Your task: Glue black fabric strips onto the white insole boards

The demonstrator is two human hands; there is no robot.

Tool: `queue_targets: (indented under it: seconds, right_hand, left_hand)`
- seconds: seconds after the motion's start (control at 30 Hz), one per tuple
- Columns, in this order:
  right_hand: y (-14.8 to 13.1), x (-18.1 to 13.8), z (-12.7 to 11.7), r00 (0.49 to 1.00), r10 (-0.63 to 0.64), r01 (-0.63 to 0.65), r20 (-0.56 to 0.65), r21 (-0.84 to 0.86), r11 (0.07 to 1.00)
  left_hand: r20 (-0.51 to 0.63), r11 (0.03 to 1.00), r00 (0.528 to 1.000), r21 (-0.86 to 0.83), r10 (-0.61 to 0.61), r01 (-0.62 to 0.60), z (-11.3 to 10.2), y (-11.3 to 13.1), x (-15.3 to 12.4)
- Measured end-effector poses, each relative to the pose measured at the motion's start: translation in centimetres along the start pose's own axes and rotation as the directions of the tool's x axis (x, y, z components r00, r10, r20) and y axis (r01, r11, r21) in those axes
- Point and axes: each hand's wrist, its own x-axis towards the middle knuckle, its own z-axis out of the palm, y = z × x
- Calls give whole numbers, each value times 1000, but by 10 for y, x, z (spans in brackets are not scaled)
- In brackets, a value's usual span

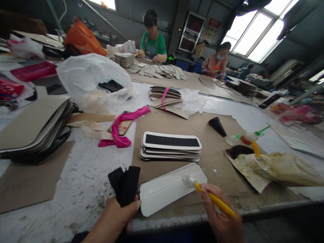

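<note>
In my right hand point(220, 212) is a brush with a yellow handle point(217, 201); its whitish, coated bristles touch a long white panel point(169, 192) with rounded corners. The panel lies at a slant near the table's front edge, and its surface looks wet. My left hand point(118, 211) grips several black strips point(126, 184), with the thumb close to the panel's left end. Just beyond the panel sits a stack of similar white panels point(170, 157), and the top one carries a black strip point(172, 141) along its middle.
A stained glue container point(283, 165) with another yellow handle lies right, near a black cone point(217, 126) and small bottles point(249, 136). Left are a pile of boards point(32, 121), pink ribbon point(118, 126), a phone point(124, 126) and a white plastic bag point(83, 77). Two people work farther back.
</note>
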Motion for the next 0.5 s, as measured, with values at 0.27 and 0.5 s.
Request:
queue_targets:
  seconds: [0.27, 0.5]
  right_hand:
    - [24, 7, -22, 991, -135, 137, 22, -206, 969]
    - [22, 9, -32, 977, -209, 213, 39, -193, 958]
  left_hand:
    - [-41, 1000, 999, -10, 17, -18, 3, -7, 4]
    - [-48, 1000, 999, 1, 16, -16, 3, 0, 0]
